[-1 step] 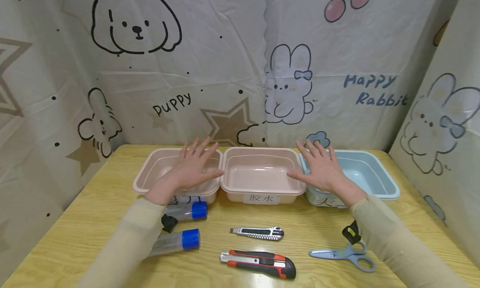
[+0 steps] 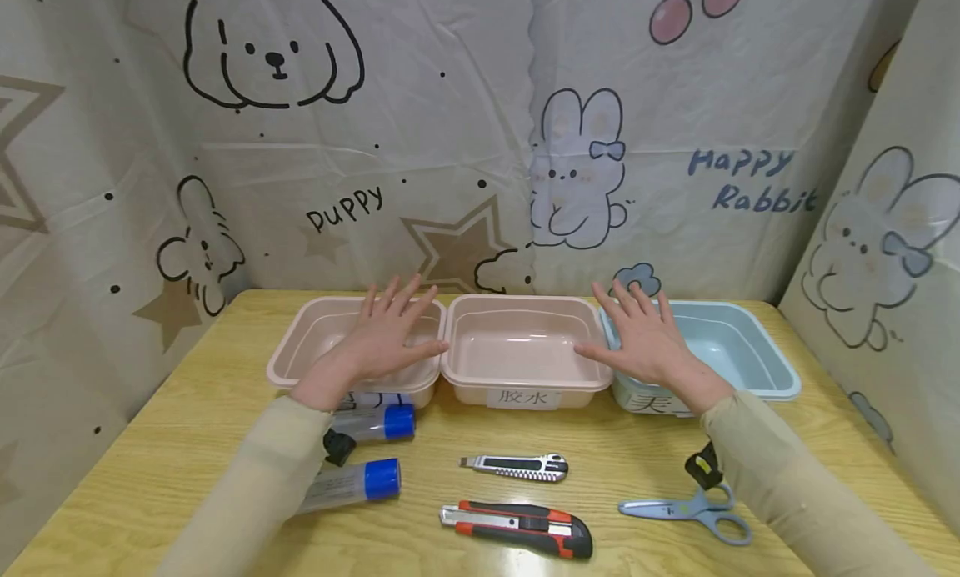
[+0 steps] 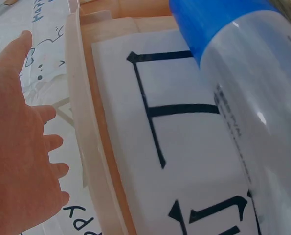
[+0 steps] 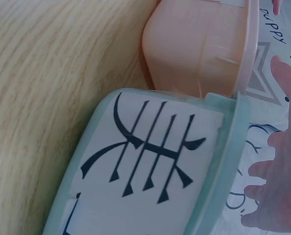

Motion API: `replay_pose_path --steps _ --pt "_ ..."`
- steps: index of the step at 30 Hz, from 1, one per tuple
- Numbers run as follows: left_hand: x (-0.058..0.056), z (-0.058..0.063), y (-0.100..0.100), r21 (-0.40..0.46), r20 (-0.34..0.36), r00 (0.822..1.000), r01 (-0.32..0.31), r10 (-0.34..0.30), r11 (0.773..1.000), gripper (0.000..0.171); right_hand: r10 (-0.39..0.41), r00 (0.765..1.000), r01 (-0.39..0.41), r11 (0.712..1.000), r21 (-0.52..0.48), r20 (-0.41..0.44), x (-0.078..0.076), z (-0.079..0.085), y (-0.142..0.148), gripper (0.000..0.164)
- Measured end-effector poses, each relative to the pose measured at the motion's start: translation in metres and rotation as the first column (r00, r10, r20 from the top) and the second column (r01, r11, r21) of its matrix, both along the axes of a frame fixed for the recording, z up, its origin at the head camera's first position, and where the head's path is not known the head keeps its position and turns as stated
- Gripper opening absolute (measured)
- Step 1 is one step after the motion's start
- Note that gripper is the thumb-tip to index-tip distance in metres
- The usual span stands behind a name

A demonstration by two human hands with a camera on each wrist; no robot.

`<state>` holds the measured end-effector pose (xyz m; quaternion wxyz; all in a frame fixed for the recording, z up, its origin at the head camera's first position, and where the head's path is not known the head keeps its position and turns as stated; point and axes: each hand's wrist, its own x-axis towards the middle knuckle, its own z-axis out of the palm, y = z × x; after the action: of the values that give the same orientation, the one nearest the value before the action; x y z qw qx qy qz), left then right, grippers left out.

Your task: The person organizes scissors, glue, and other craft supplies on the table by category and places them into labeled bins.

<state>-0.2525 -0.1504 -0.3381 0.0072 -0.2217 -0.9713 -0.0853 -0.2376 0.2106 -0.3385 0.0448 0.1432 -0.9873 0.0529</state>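
With fingers spread, my left hand (image 2: 385,341) is held over the left pink bin (image 2: 281,368) and holds nothing. My right hand (image 2: 643,343) is likewise spread above the left part of the blue bin (image 2: 783,385), empty. Between them stands the middle pink bin (image 2: 457,368), its paper label (image 2: 523,398) facing front. Under my left forearm lie two clear tubes with blue caps, the far tube (image 2: 363,424) and the near tube (image 2: 337,485), partly hidden by the sleeve. In the left wrist view one tube (image 3: 262,107) overlaps the left bin's label (image 3: 116,88).
In front of the bins lie a small grey utility knife (image 2: 517,467) and a larger red-and-black utility knife (image 2: 525,529). Blue scissors (image 2: 690,509) lie near my right sleeve. A printed cloth (image 2: 450,127) hangs behind the wooden table (image 2: 202,444).
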Motion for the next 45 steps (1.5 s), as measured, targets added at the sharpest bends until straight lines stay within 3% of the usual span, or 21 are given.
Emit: replay_pose_path --steps 9,15,24,30,34,38,41,45 --pt "0.001 0.005 -0.001 0.003 -0.012 1.0 0.004 -0.004 1.0 0.084 0.001 1.0 -0.001 1.0 0.01 -0.003 0.0 -0.001 0.0 0.097" --pt "0.004 0.01 -0.006 -0.004 -0.002 1.0 0.018 -0.018 1.0 0.086 0.048 0.997 -0.049 0.999 -0.003 -0.063 0.005 0.002 0.002 0.091" --pt "0.014 0.014 -0.026 0.031 -0.004 1.0 0.002 -0.001 1.0 0.083 0.13 0.974 -0.146 0.986 -0.076 -0.183 0.025 0.006 0.014 0.056" --pt "0.023 0.015 -0.05 0.076 -0.079 0.997 0.018 -0.012 0.997 0.061 0.158 0.962 -0.181 0.98 -0.087 -0.223 0.049 0.007 0.029 0.025" --pt "0.029 0.013 -0.065 0.134 -0.07 0.998 0.007 0.003 0.991 0.048 0.189 0.97 -0.201 0.977 -0.07 -0.151 0.065 0.009 0.038 0.011" --pt "0.037 0.008 -0.078 0.196 -0.014 0.998 -0.065 0.069 0.979 0.049 0.229 0.972 -0.231 0.972 -0.047 -0.041 0.08 0.007 0.048 0.005" --pt "0.042 0.005 -0.087 0.235 0.021 0.992 -0.126 0.125 0.964 0.057 0.254 0.966 -0.252 0.967 -0.036 0.046 0.089 0.003 0.056 0.009" --pt "0.048 0.002 -0.096 0.268 0.062 0.98 -0.201 0.192 0.942 0.07 0.253 0.947 -0.249 0.967 -0.045 0.198 0.1 -0.007 0.066 0.026"
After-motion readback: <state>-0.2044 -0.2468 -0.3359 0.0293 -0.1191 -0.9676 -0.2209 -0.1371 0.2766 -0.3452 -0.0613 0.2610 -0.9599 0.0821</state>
